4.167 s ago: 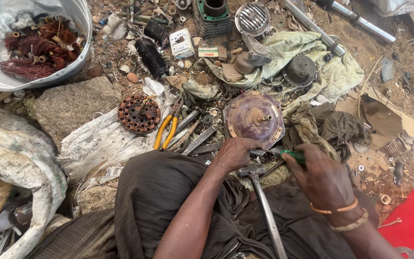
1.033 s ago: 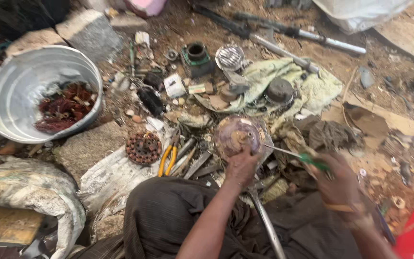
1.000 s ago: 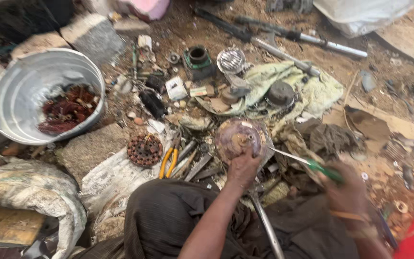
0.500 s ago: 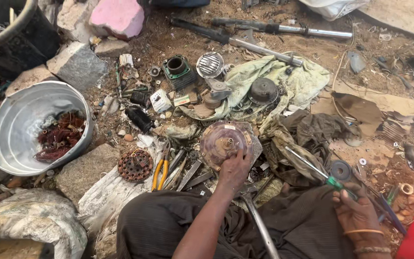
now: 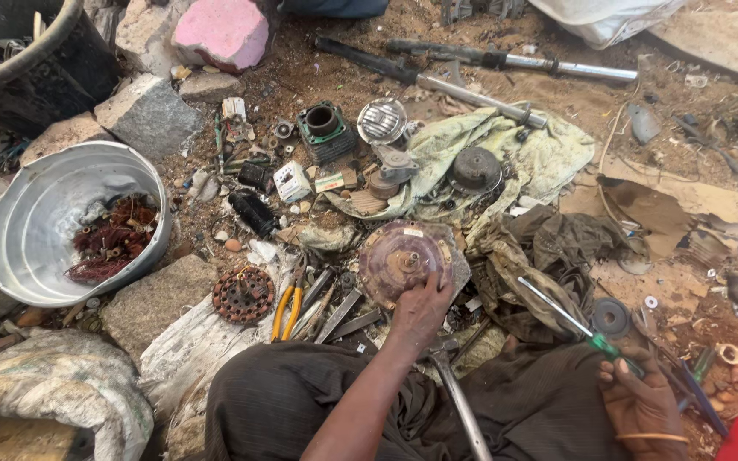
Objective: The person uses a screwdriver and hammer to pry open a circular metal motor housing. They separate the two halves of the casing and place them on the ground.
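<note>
Pink stone (image 5: 220,31), yellow-handled pliers (image 5: 286,309), green-handled screwdriver (image 5: 587,333)

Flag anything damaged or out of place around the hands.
Nothing is spilled, but the round motor part under the left hand looks rusty and grimy. The right hand holds a green-handled screwdriver. Loose parts and tools lie scattered over bare dirt.

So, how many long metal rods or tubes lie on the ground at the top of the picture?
2. One dark rod with a shiny end lies along the top edge. One longer rod lies slanted below it, ending on the pale green cloth. Others may be hidden outside the picture.
</note>
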The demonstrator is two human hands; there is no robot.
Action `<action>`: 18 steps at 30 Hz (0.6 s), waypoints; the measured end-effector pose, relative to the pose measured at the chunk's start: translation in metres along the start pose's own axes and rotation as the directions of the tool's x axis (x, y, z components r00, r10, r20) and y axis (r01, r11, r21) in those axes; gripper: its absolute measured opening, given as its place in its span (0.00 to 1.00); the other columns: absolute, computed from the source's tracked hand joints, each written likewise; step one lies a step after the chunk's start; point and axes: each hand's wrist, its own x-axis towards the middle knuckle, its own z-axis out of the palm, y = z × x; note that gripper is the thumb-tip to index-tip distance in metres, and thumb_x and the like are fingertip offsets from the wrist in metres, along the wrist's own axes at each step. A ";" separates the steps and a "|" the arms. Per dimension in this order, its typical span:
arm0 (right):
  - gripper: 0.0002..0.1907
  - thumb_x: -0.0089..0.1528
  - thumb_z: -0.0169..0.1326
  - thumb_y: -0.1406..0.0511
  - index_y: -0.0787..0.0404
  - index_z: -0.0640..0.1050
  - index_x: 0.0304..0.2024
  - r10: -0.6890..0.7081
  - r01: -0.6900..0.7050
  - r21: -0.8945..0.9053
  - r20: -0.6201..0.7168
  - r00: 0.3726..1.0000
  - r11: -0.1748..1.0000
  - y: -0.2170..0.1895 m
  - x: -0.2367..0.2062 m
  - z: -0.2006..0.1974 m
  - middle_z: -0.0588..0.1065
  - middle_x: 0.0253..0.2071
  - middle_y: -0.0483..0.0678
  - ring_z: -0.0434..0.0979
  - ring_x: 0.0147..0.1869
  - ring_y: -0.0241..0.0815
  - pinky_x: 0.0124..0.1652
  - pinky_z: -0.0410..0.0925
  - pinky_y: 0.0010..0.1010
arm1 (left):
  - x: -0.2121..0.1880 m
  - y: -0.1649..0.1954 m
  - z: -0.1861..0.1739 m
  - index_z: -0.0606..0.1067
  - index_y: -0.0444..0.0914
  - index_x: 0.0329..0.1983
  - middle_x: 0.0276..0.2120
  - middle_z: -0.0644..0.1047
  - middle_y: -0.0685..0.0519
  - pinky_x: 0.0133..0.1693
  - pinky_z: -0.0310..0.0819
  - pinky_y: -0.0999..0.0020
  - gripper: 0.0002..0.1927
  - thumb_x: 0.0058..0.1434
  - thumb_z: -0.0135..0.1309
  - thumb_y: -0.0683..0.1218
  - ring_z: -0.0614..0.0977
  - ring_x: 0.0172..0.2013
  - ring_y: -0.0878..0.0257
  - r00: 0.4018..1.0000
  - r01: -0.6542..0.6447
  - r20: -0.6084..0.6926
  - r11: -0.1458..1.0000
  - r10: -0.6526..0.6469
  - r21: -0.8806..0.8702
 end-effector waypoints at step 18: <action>0.08 0.69 0.51 0.75 0.60 0.76 0.48 0.017 -0.017 0.005 0.033 0.999 1.000 -0.005 0.001 -0.004 0.76 0.50 0.52 0.76 0.51 0.41 0.50 0.71 0.30 | 0.011 -0.002 -0.008 0.67 0.29 0.64 0.52 0.73 0.35 0.26 0.83 0.64 0.25 0.61 0.52 0.33 0.84 0.29 0.54 0.990 -0.014 0.138 0.999 0.009 0.035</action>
